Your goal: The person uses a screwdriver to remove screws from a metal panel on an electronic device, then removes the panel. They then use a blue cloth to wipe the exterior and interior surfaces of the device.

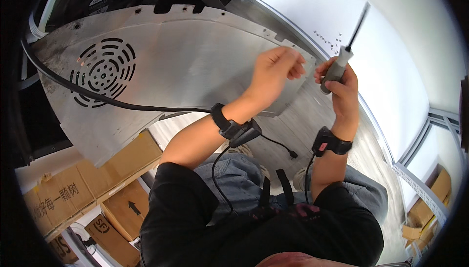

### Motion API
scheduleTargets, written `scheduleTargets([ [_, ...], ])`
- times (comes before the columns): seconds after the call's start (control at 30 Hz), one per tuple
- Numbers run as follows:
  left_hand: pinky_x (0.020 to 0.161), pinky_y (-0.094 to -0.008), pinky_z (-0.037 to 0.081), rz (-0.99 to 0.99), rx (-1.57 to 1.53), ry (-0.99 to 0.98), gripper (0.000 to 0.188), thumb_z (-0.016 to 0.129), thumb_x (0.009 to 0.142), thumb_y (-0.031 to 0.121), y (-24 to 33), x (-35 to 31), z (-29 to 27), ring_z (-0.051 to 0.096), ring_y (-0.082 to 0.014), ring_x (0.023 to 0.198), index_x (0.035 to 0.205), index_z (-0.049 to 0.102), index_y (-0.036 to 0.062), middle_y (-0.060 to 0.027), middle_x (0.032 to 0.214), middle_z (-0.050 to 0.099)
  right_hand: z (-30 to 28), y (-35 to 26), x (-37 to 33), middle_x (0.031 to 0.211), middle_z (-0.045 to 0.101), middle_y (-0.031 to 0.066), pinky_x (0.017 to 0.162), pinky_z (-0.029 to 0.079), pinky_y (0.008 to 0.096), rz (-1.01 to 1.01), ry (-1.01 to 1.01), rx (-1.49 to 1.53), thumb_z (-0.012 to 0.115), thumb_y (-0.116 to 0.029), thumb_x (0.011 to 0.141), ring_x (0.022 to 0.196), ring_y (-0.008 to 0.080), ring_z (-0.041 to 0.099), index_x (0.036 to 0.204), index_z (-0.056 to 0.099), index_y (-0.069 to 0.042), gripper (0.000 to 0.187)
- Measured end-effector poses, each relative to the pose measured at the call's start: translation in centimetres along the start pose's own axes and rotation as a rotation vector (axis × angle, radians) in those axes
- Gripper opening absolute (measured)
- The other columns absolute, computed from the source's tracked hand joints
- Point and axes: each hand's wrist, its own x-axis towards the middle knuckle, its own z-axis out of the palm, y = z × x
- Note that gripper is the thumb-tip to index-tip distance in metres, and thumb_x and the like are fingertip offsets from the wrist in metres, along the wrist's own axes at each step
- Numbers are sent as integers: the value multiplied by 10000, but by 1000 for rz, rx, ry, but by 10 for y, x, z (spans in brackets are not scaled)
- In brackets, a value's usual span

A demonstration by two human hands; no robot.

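Observation:
My right hand [344, 89] is wrapped round the grey handle of a screwdriver [337, 69], its long dark shaft pointing up and away. To the left of it my left hand [273, 74] hovers over the right end of a large sheet-metal panel [190, 67]. Its fingers are curled together, and whatever they may hold is hidden. The panel has a round pattern of vent slots at its left and holes and notches along its far edge. Several small screws [332, 42] lie scattered on the white surface [386, 71] beyond the right hand.
A thick black cable [122, 103] runs across the panel toward my left wrist. Dark equipment with a fan [100, 3] stands behind the panel. Cardboard boxes [73, 189] are at the lower left, more cardboard [427, 203] at the lower right. A thin cable with a plug [293, 154] hangs from my left wrist.

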Motion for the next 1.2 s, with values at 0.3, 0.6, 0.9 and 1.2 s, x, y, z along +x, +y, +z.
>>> scheduleTargets([
  [0.3,670,-251,501,187,458,-134,238,515,958,167,22,12,22,637,-114,711,904,661,-12,-55,757,679,47,-60,20,736,611,61,551,436,238,-70,33,-285,716,3,734,597,116,550,837,557,-29,192],
  [0.6,571,-259,492,532,798,-72,212,560,916,169,63,37,63,647,-144,620,882,690,5,-83,735,698,41,-160,43,688,623,58,439,384,220,44,-71,-772,623,-26,786,545,102,544,856,606,-18,72],
  [0.9,462,-277,440,873,1046,78,161,623,864,180,40,56,111,551,-183,446,824,719,56,-75,613,649,-2,-191,52,654,607,75,465,412,230,198,-92,-754,634,17,771,540,121,553,752,587,-23,65],
  [1.2,482,-312,440,748,969,9,129,671,831,197,-43,71,132,551,-251,489,833,721,77,-107,613,613,-98,-108,59,764,639,58,604,442,238,122,-155,-597,675,-53,751,609,106,556,855,569,-42,150],
])
